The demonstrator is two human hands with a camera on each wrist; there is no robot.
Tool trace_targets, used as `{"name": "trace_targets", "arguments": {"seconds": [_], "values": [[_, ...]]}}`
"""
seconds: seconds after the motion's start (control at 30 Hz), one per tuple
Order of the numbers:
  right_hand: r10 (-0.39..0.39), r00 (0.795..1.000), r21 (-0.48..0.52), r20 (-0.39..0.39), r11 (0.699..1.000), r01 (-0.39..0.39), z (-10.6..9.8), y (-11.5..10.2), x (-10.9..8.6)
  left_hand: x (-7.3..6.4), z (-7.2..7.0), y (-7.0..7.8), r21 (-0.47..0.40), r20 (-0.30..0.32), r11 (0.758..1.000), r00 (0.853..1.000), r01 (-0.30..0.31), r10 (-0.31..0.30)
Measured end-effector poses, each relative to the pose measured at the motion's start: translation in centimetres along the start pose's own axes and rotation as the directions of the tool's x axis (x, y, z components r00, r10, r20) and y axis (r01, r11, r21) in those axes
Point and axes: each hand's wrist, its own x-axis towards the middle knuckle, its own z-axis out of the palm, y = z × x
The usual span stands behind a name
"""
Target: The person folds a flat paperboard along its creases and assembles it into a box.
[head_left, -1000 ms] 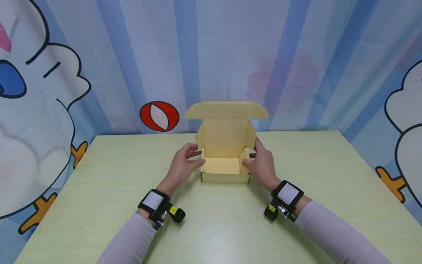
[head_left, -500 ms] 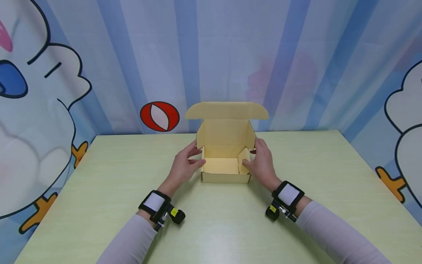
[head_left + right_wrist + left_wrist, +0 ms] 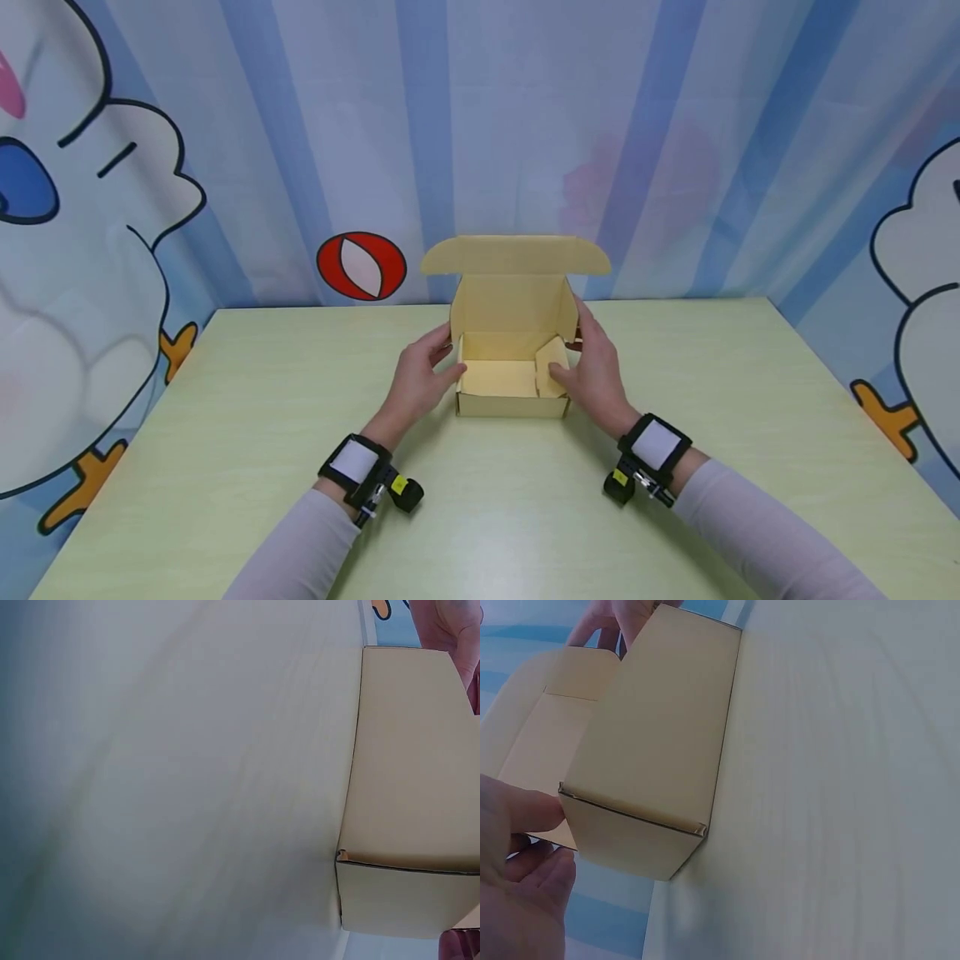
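A small tan cardboard box (image 3: 513, 407) stands on the table with its lid (image 3: 513, 302) raised and its inside facing me. At the box's left side my left hand (image 3: 416, 379) grips the wall, thumb at the top edge and fingers behind the lid's side flap. My right hand (image 3: 597, 379) holds the other side; its thumb lies on the right inner flap (image 3: 551, 354), which leans inward. The left wrist view shows the outer front wall (image 3: 660, 712) and my left thumb at a corner. In the right wrist view, the box (image 3: 412, 757) mostly hides my right hand.
The box rests on a pale wood-grain table (image 3: 480, 517), towards its back edge. Behind it hangs a blue striped curtain (image 3: 510, 125) printed with cartoon figures and a red ball (image 3: 382, 267). Both wrists carry strapped cameras (image 3: 405, 493).
The right inner flap has tilted further into the box under my right thumb. My left hand has kept its hold, and the lid has shifted only slightly.
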Motion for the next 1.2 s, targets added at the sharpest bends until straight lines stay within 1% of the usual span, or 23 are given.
{"name": "trace_targets", "arguments": {"seconds": [0.1, 0.2, 0.27, 0.33, 0.37, 0.43, 0.53, 0.67, 0.77, 0.9, 1.0, 1.1, 1.2], "values": [[-0.005, 1.0, -0.012, 0.003, 1.0, 0.005, 0.1, 0.0, 0.0, 0.0, 0.0, 0.1, -0.003, -0.005, 1.0, 1.0, 0.0, 0.0], [-0.012, 1.0, -0.021, 0.004, 1.0, 0.012, 0.1, 0.0, 0.0, -0.1, 0.1, 0.1, -0.02, -0.013, 0.999, 0.999, -0.031, 0.031], [-0.023, 1.0, -0.018, 0.007, 1.0, 0.023, 0.1, -0.1, 0.0, 0.0, 0.2, 0.2, -0.035, -0.025, 0.998, 0.999, -0.045, 0.044], [-0.035, 0.999, -0.019, 0.002, 0.999, 0.035, 0.1, -0.2, 0.0, 0.1, 0.3, 0.3, -0.032, -0.048, 0.998, 0.998, -0.047, 0.045], [-0.043, 0.999, -0.022, 0.0, 0.999, 0.043, 0.0, -0.2, 0.0, 0.2, 0.4, 0.3, -0.021, -0.066, 0.999, 0.997, -0.043, 0.042], [-0.065, 0.998, -0.026, 0.0, 0.998, 0.065, -0.1, -0.3, 0.0, 0.4, 0.5, 0.4, 0.001, -0.107, 1.0, 0.994, -0.014, 0.014], [-0.092, 0.996, -0.028, 0.002, 0.995, 0.092, -0.3, -0.3, -0.1, 0.6, 0.6, 0.4, 0.031, -0.16, 0.999, 0.987, 0.011, -0.006], [-0.104, 0.995, -0.019, -0.005, 0.994, 0.104, -0.4, -0.4, -0.1, 0.8, 0.6, 0.3, -0.001, -0.188, 1.0, 0.982, 0.006, -0.006], [-0.108, 0.994, -0.013, -0.018, 0.994, 0.107, -0.5, -0.3, -0.1, 0.8, 0.7, 0.4, -0.054, -0.205, 0.999, 0.979, 0.006, -0.017], [-0.122, 0.992, 0.001, -0.026, 0.993, 0.122, -0.6, -0.2, -0.2, 0.6, 0.6, 0.7, -0.1, -0.208, 0.995, 0.977, 0.025, -0.046], [-0.141, 0.989, 0.023, -0.034, 0.99, 0.142, -0.7, -0.2, -0.3, 0.4, 0.5, 0.6, -0.11, -0.203, 0.994, 0.978, 0.017, -0.04], [-0.163, 0.986, 0.063, -0.044, 0.984, 0.165, -0.8, 0.0, -0.3, -0.1, 0.0, 1.8, -0.122, -0.183, 0.992, 0.983, 0.012, -0.035], [-0.172, 0.984, 0.082, -0.044, 0.981, 0.175, -1.0, 0.1, -0.3, -0.3, -0.2, 1.6, -0.138, -0.149, 0.99, 0.988, 0.009, -0.03]]}}
